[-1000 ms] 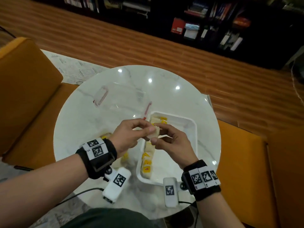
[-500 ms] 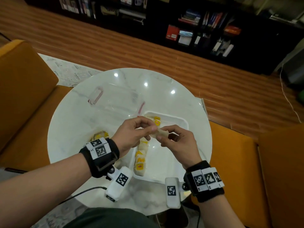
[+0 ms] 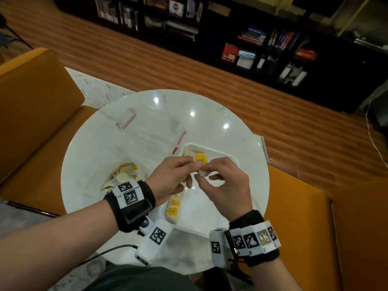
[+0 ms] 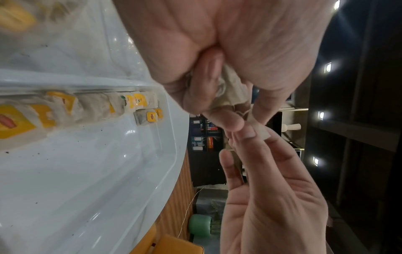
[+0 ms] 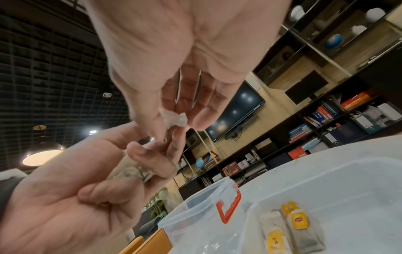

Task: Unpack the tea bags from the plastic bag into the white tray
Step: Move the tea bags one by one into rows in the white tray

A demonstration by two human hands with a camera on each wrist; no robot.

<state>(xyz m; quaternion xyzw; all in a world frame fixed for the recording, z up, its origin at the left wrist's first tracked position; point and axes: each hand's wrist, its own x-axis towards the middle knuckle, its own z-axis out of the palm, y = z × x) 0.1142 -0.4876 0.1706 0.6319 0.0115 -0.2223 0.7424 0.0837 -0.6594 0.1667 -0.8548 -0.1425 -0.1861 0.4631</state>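
Observation:
Both hands hold one tea bag (image 3: 200, 162) in the air above the far left part of the white tray (image 3: 228, 158). My left hand (image 3: 192, 163) pinches its crumpled paper body (image 4: 230, 89), and the yellow tag stands up by the thumb. My right hand (image 3: 201, 174) pinches the other end (image 5: 174, 118) between thumb and forefinger, its other fingers spread loosely. A row of tea bags (image 3: 173, 208) lies along the tray's left wall (image 4: 91, 110). The plastic bag (image 3: 123, 175) with several tea bags lies on the table left of my left wrist.
A clear plastic box (image 3: 151, 131) with red clips stands on the round white table (image 3: 210, 114) behind the tray. Orange seats (image 3: 31, 106) surround the table. Dark bookshelves stand across the wooden floor.
The hands stay joined over the tray. The tea bag has turned between the fingers, so its yellow tag now shows on top. The right hand's free fingers have spread.

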